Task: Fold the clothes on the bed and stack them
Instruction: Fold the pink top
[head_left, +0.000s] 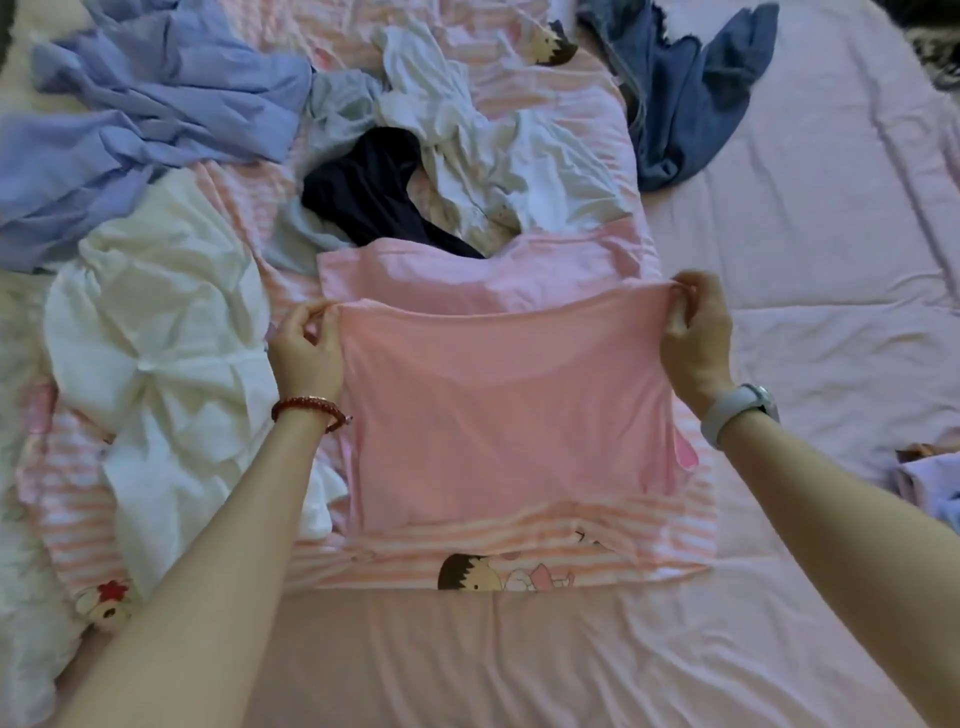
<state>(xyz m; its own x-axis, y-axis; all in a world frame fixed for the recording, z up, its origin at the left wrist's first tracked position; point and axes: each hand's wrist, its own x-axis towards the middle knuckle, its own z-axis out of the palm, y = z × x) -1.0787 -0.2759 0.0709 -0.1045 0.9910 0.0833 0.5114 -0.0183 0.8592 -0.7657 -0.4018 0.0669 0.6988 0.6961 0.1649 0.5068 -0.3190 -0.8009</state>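
At the left edge of the bed (779, 364) lie unfolded clothes: a crumpled white garment (156, 322) near the left forearm, and a lavender shirt (130, 119) toward the far left corner. Just inside these, the left hand (304, 353) pinches the left end of the raised edge of the pink garment (498, 415), its fingers curled over the cloth beside the thumb.

The pink garment sits in the middle of the bed, spread across a striped cartoon-print sheet (519, 556), with a paler pink part of it lying flat beyond the lifted edge. The held edge runs left to right, stretched taut between the two hands, and the cloth hangs from it toward the person. Its long axis is therefore crosswise, square to both forearms, and neither hand is clearly nearer: each has one end.

Behind it, a dark navy item (374, 202) and a white shirt (493, 150) wait in a heap, with a blue denim piece (685, 104) toward the far right.

The right hand (693, 338) pinches the right end in the same way, fingers bunched on the hem. The fold probably turns on carrying this edge evenly away or down, both ends level. A small stack (930, 483) shows at the right edge.
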